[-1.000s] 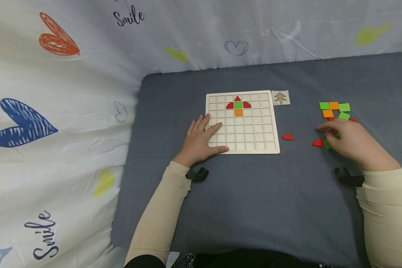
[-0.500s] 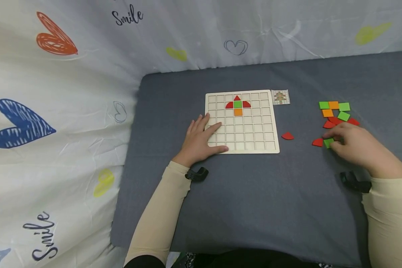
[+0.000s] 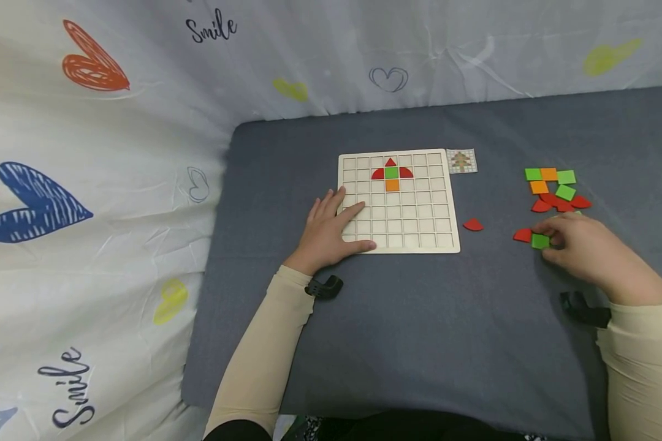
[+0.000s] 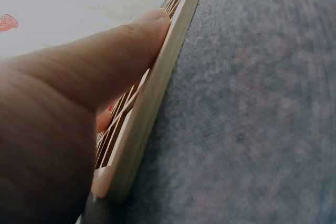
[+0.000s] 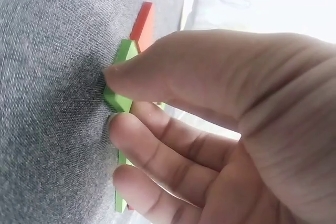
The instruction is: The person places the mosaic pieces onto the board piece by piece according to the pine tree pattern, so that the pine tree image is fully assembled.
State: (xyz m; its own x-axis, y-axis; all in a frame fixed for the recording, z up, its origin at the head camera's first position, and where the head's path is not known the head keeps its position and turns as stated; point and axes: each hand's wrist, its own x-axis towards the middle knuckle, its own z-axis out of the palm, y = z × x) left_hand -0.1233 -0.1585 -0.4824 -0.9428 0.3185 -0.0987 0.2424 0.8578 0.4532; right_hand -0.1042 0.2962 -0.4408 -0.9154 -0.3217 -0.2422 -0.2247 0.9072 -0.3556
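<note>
My left hand (image 3: 329, 236) rests with spread fingers on the lower left corner of a pale wooden grid board (image 3: 403, 239). Its thumb (image 4: 131, 45) lies along the board's near edge in the left wrist view. On the board, a red triangle (image 3: 390, 162) tops a green square (image 3: 391, 173), flanked by two red quarter-rounds, with an orange square (image 3: 392, 185) below. At the right, my right hand (image 3: 585, 248) pinches a green square tile (image 3: 540, 241) between thumb and fingers, low at the cloth. That tile (image 5: 124, 51) sits against a red curved-edge piece (image 3: 522, 235).
Several green and orange squares (image 3: 539, 187) and red pieces (image 3: 557, 202) lie beyond my right hand. One red piece (image 3: 473, 225) sits alone right of the board. A small card with a tree pattern (image 3: 461, 161) touches the board's top right corner. Grey cloth (image 3: 419, 331) covers the table.
My right hand has drawn back slightly towards me, uncovering the red pieces. The green square tile has shifted a little nearer and straightened beside the red piece. My left hand stays put.
</note>
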